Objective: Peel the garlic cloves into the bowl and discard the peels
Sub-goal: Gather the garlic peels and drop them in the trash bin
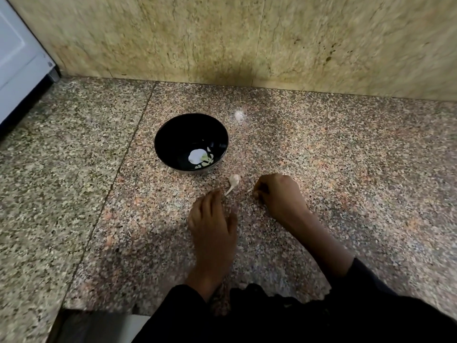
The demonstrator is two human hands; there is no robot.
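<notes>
I kept the garlic head (233, 180) lying just in front of the black bowl (173, 134), between my hands, my left hand (212, 224) loose-fingered beside its stalk, my right hand (279, 194) curled, seemingly pinching something pale.

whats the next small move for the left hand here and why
Probably close the left hand on the garlic bulb. The bulb lies whole on the counter beside the black bowl, its stem just off those fingertips, and no hand holds it yet.
</notes>
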